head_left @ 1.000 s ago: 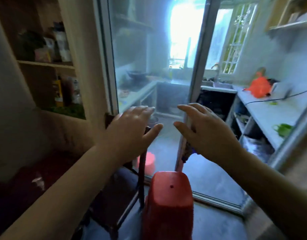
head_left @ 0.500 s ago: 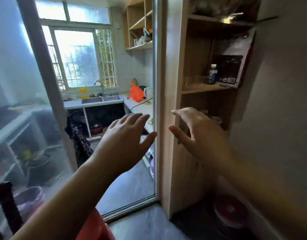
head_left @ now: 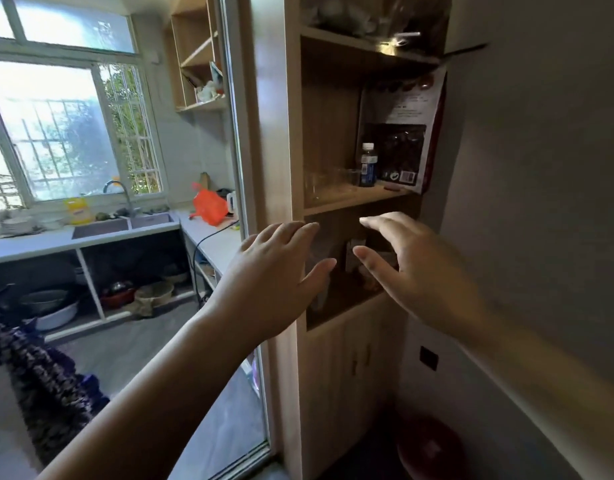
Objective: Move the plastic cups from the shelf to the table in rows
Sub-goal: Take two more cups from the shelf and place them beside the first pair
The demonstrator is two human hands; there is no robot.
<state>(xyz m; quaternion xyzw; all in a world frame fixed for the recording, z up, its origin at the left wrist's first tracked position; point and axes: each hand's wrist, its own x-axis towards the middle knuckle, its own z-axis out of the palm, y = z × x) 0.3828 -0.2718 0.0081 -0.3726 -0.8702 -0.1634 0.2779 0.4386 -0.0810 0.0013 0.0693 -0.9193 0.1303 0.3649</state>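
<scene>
A tall wooden shelf unit [head_left: 293,140] stands in front of me. On its middle shelf several clear plastic cups [head_left: 328,183] stand, faint against the wood. Another clear cup [head_left: 319,254] seems to stand in the lower compartment, partly hidden by my fingers. My left hand [head_left: 274,275] is raised before that compartment's left edge, fingers apart, holding nothing. My right hand [head_left: 412,268] is raised at its right side, also spread and empty. Neither hand touches a cup. No table is in view.
A small bottle [head_left: 367,166] and a dark packet [head_left: 402,147] share the middle shelf with the cups. Left of the unit a glass sliding door [head_left: 236,140] opens onto a kitchen with a sink [head_left: 122,225] and counter. A red stool [head_left: 430,448] stands low right.
My view has swung right from the glass door to the shelf unit and come closer. Both hands stayed spread and have reached toward the lower compartment.
</scene>
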